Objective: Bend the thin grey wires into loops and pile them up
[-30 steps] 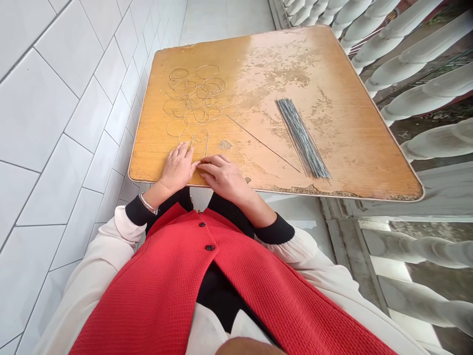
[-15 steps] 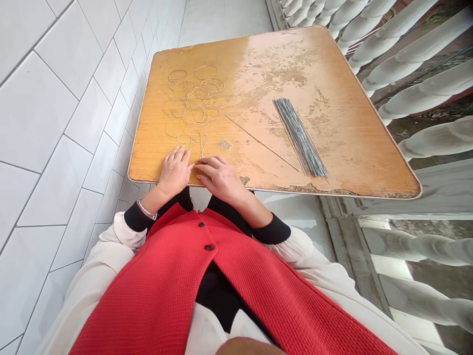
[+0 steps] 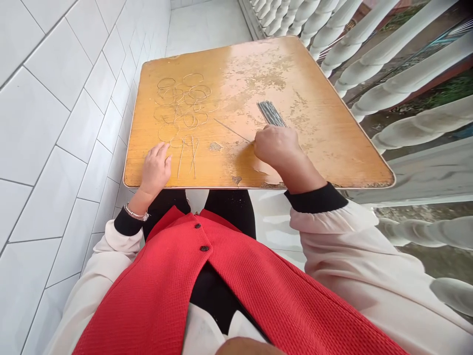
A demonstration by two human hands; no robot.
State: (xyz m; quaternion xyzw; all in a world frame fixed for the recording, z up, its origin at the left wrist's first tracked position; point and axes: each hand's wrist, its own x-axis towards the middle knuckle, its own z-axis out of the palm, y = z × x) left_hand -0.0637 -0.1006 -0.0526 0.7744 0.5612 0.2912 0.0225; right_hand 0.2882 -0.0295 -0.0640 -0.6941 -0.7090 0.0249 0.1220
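Observation:
My left hand (image 3: 157, 168) lies palm down at the table's near left, its fingers outstretched and holding nothing. Just right of it is a bent thin wire (image 3: 193, 155) with long straight legs, near the lowest of several wire loops (image 3: 185, 101). My right hand (image 3: 278, 147) is curled over the near part of a bundle of straight grey wires (image 3: 271, 112). A single straight wire (image 3: 232, 130) runs from the left into its closed fingers. The fingertips are hidden under the hand, and so is the lower part of the bundle.
The worn wooden table (image 3: 244, 93) has peeling patches and a chipped front edge. A white tiled wall (image 3: 55, 128) borders the left side. White balusters (image 3: 369, 69) line the right side.
My right hand has moved right, away from the bent wire, to the single wire and bundle. My left hand has shifted left off the bent wire. The view has shifted slightly.

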